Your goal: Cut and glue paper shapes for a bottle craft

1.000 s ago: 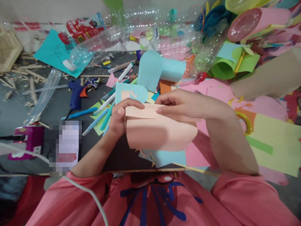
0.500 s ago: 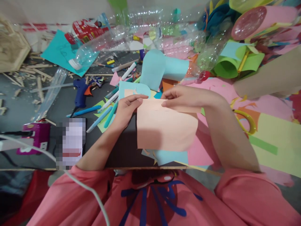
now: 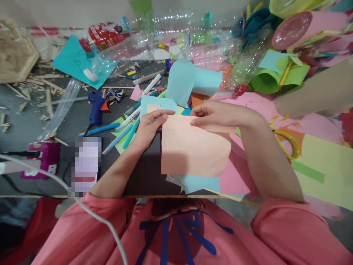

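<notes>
A pale peach paper (image 3: pixel 193 154) is held up between my two hands near the table's front edge. My left hand (image 3: pixel 153 123) pinches its upper left corner between thumb and fingers. On the top edge, to the right, my right hand (image 3: pixel 205 114) is closed with the thumb pressed on the paper. The paper's right side curves, and a strip along the top looks folded. Just behind it lie a light blue paper piece (image 3: pixel 147 103) with a rounded end and a larger light blue rounded piece (image 3: pixel 179 81).
Markers (image 3: pixel 118 138), a blue glue gun (image 3: pixel 96 106) and a phone (image 3: pixel 86 162) lie to the left. Yellow scissors (image 3: pixel 292 145) are at the right. Plastic bottles (image 3: pixel 118 55) line the back; a green paper roll (image 3: pixel 266 79) stands out back right. A white cable (image 3: pixel 107 221) crosses the front left.
The view has shifted slightly. The top strip of the peach paper shows a clearer crease line; both hands keep nearly the same places on it.
</notes>
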Demonstrator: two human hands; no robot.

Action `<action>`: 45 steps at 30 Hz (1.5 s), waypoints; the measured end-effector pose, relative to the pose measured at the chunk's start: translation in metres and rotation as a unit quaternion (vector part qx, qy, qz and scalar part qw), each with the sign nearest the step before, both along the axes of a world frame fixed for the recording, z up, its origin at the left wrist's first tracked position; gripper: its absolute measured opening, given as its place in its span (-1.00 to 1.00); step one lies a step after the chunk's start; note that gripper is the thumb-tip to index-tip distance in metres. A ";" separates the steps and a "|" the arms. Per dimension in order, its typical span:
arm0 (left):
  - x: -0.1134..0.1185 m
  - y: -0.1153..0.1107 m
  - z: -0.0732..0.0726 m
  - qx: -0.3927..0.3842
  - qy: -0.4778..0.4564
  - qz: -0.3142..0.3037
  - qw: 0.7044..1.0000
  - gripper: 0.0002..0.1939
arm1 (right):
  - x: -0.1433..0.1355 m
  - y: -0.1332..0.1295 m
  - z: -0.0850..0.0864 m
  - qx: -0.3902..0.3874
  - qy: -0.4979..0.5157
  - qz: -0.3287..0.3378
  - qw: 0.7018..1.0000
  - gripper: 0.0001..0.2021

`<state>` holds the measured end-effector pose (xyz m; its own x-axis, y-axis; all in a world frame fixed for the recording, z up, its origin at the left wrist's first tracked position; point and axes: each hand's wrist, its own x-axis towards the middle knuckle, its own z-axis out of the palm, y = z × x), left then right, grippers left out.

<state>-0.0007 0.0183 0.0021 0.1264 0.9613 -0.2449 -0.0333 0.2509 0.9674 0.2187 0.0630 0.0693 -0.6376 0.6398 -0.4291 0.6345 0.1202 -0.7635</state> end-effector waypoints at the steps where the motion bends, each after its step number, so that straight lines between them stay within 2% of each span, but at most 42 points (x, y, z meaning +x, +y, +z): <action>1: 0.000 0.000 0.000 -0.003 -0.004 -0.001 1.000 -0.71 | 0.000 0.000 0.000 0.001 0.001 0.002 1.000 -0.76; 6: 0.000 -0.001 0.000 -0.003 -0.019 -0.002 1.000 -0.72 | 0.002 0.002 0.000 0.013 -0.001 0.020 1.000 -0.74; 11: -0.001 -0.005 0.004 0.071 0.041 0.004 0.997 -0.76 | 0.001 0.001 0.001 0.009 0.002 0.032 0.999 -0.72; 18: 0.005 -0.016 0.014 0.141 0.118 0.013 0.983 -0.72 | -0.025 -0.018 -0.003 0.008 0.064 -0.054 0.996 -0.80; 24: 0.006 -0.018 0.007 0.178 0.129 -0.037 0.975 -0.71 | -0.042 -0.025 -0.017 0.044 0.143 -0.099 0.984 -0.85; 28: 0.006 -0.019 0.003 0.191 0.127 -0.064 0.971 -0.69 | -0.044 -0.026 -0.022 0.031 0.165 -0.115 0.979 -0.87; 35: 0.004 -0.019 0.002 0.225 0.171 -0.088 0.955 -0.71 | -0.039 -0.026 -0.019 0.037 0.114 -0.089 0.989 -0.85; 39: 0.004 -0.019 0.001 0.245 0.211 -0.100 0.941 -0.74 | -0.035 -0.027 -0.025 0.034 0.120 -0.084 0.989 -0.83; 45: 0.006 -0.021 -0.001 0.233 0.217 -0.112 0.941 -0.76 | -0.031 -0.026 -0.034 0.018 0.122 -0.066 0.990 -0.84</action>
<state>0.0054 -0.0022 0.0014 0.3248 0.9379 0.1221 0.3942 -0.2515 0.8839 0.1879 0.0368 0.0349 -0.6284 0.7373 -0.2480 0.4445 0.0786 -0.8923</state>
